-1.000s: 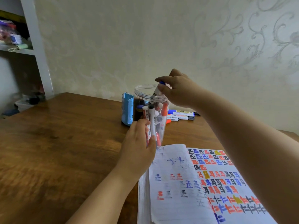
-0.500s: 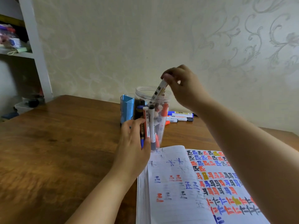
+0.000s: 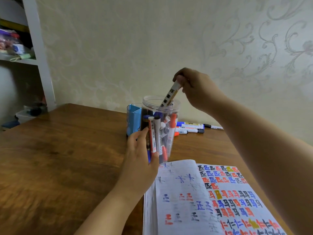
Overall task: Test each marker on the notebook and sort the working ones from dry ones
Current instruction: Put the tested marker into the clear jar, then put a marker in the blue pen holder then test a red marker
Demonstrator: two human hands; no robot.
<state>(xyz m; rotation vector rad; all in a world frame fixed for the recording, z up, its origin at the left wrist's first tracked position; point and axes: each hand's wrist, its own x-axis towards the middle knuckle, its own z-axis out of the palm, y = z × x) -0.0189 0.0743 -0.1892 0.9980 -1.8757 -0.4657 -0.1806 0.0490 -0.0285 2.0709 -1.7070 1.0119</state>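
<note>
Right hand (image 3: 194, 87): raised at frame centre, fingertips pinching a white marker (image 3: 169, 94), tilted, lower end inside the jar (image 3: 160, 128).
Left hand (image 3: 141, 160): fingers wrapped around the jar's side.
Notebook (image 3: 203, 200): open, lower right.
Loose markers (image 3: 193, 127): three behind the jar.

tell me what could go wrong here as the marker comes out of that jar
1. The clear jar looks tilted, braced only by the left hand at its side; pulling the marker at a slant might tip it and spill the others.
2. The right hand pinches just the marker's top end, so it may slip.
3. The jar's base sits against the open notebook, which a spill could hit.
</note>
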